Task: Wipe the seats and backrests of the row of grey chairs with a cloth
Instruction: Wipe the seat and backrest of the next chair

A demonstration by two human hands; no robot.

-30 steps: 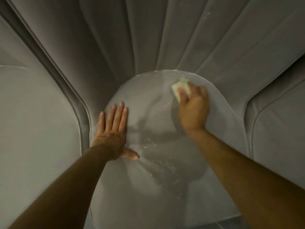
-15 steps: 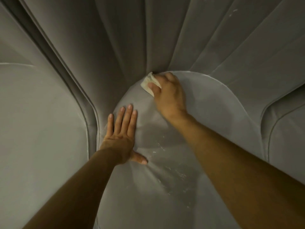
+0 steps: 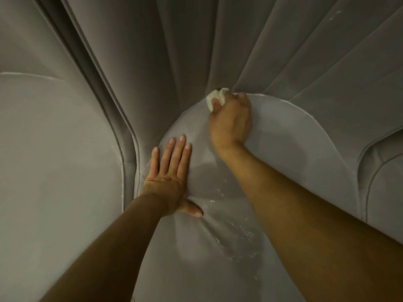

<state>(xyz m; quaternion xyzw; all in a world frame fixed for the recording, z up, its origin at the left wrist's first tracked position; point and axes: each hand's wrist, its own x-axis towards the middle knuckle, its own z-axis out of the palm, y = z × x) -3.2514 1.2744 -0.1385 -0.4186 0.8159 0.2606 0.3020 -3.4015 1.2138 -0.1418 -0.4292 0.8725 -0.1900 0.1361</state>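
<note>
A grey chair's rounded seat (image 3: 294,171) fills the middle of the head view, with its fluted backrest (image 3: 196,44) rising behind. My right hand (image 3: 231,120) grips a small cream cloth (image 3: 214,98) and presses it at the seam where seat meets backrest. Only the cloth's tip shows past my fingers. My left hand (image 3: 170,177) lies flat on the seat's left part, fingers straight and thumb spread. Pale streaks mark the seat between my forearms.
A neighbouring grey chair's seat (image 3: 54,160) lies at the left, divided from this one by a dark piped gap (image 3: 122,127). Another chair's edge (image 3: 383,182) shows at the right.
My right hand has slid the cloth from the right of the seat's back towards its centre, up to the backrest seam. My left hand has stayed flat on the seat.
</note>
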